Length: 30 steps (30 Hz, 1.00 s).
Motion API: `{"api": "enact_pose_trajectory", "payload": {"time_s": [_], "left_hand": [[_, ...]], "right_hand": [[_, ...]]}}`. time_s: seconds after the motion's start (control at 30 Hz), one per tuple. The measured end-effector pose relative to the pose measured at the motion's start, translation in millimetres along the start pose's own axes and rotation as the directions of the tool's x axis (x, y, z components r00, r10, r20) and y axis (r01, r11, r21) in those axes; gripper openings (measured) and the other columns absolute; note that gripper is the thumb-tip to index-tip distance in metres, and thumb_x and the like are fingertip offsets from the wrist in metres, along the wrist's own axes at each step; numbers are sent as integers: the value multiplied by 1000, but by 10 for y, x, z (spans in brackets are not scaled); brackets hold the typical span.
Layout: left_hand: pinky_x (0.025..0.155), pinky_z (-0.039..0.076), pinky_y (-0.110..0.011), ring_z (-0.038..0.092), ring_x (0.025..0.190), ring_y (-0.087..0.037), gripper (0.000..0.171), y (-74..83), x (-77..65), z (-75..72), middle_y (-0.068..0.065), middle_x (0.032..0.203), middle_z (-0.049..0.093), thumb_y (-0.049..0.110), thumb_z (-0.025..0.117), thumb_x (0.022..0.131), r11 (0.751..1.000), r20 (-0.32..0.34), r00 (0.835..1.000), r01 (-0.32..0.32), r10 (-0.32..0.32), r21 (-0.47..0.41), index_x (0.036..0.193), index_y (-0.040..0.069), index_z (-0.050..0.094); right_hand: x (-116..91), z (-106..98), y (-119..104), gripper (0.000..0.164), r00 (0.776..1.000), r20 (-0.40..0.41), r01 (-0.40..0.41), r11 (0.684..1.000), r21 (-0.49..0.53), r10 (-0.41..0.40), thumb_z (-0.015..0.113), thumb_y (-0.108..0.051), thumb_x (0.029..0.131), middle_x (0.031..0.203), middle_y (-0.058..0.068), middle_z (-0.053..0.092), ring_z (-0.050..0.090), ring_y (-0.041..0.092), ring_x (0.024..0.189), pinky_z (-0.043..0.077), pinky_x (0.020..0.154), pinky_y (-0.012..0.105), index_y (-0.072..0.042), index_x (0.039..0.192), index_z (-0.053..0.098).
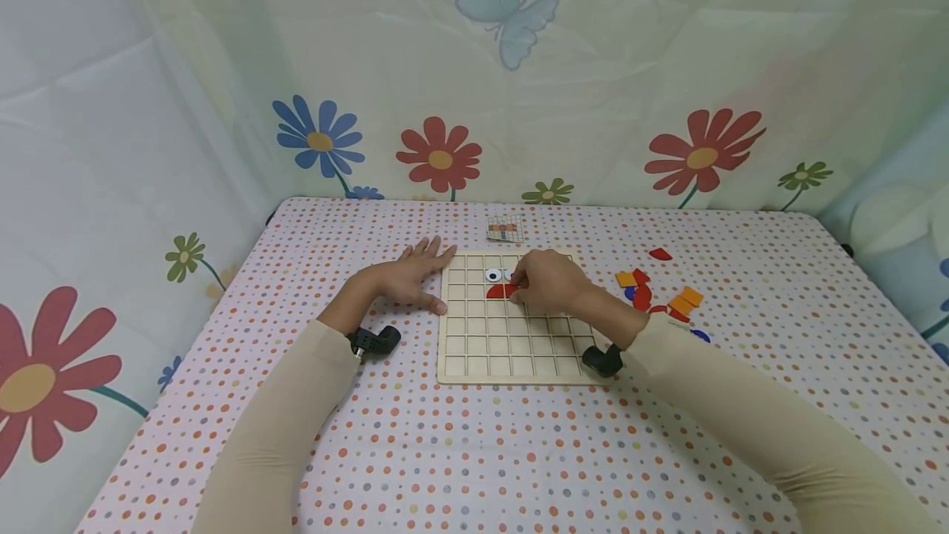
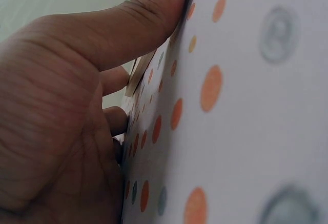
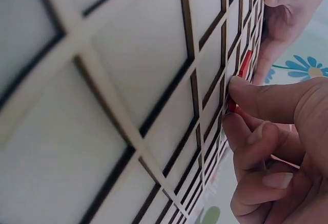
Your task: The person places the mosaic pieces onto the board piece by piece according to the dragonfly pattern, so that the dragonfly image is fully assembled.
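Note:
A square wooden grid board [image 1: 478, 346] lies on the table. My left hand [image 1: 406, 277] rests at the board's left edge, fingers spread and thumb touching the rim; the left wrist view shows the thumb [image 2: 128, 32] close up. Over the upper middle cells, my right hand [image 1: 552, 283] pinches a red quarter-circle piece [image 3: 232, 105] between thumb and forefinger, right at the grid. To its left sits another red piece [image 1: 495, 292] in a cell. Above them are two white eye pieces [image 1: 493, 275], the right one partly covered by my fingers.
A small picture card [image 1: 504, 228] lies beyond the board. Right of the board are loose pieces: orange squares [image 1: 685, 301], red pieces [image 1: 642, 297] and a blue piece [image 1: 700, 336]. One red piece [image 1: 660, 255] lies farther back. A dotted cloth [image 1: 445, 460] covers the table.

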<state>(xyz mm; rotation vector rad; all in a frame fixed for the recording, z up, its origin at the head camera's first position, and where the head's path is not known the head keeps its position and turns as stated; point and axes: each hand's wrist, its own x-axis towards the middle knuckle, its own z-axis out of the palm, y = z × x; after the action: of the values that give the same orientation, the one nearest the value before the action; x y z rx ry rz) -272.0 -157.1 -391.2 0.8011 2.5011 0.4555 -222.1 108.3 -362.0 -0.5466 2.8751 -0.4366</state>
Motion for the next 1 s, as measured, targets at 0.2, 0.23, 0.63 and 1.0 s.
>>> {"api": "enact_pose_trajectory", "payload": {"time_s": [0.2, 0.23, 0.63, 1.0], "left_hand": [[124, -9, -50, -19, 152, -30, 107, -11, 12, 0, -13, 165, -15, 47, 72, 86, 1000, 0, 1000, 3, -3, 3, 160, 18, -1], [124, -9, -50, -19, 152, -30, 107, -12, 13, 1, -13, 165, -15, 47, 72, 86, 1000, -1, 1000, 4, -4, 3, 160, 18, -1], [124, -9, -49, -20, 152, -29, 108, -8, 32, 16, -12, 165, -16, 49, 71, 86, 1000, 2, 1000, 0, 0, 7, 160, 20, -1], [124, -9, -51, -19, 152, -31, 107, -14, 18, 5, -12, 165, -16, 49, 71, 86, 1000, 5, 1000, 11, -11, 14, 160, 19, -1]], "right_hand": [[-8, 6, 10, 23, 1000, -21, 10, 1000, 15, -10, 76, -22, 87, 95, 5, 75, 67, 17, 83, 55, 74, 34, -6, 105, 76], [-11, 7, 16, 23, 1000, -26, 15, 1000, 20, -15, 76, -22, 87, 94, 5, 75, 67, 17, 83, 55, 74, 34, -6, 105, 76], [-64, -32, 180, 23, 999, -34, 21, 998, 55, -19, 78, -28, 85, 86, 2, 70, 61, 15, 73, 49, 64, 29, -11, 100, 76], [-227, -377, 637, 24, 992, -106, -63, 994, 88, 72, 71, -25, 90, 83, 8, 69, 60, 16, 66, 46, 58, 29, -4, 103, 74]]}}
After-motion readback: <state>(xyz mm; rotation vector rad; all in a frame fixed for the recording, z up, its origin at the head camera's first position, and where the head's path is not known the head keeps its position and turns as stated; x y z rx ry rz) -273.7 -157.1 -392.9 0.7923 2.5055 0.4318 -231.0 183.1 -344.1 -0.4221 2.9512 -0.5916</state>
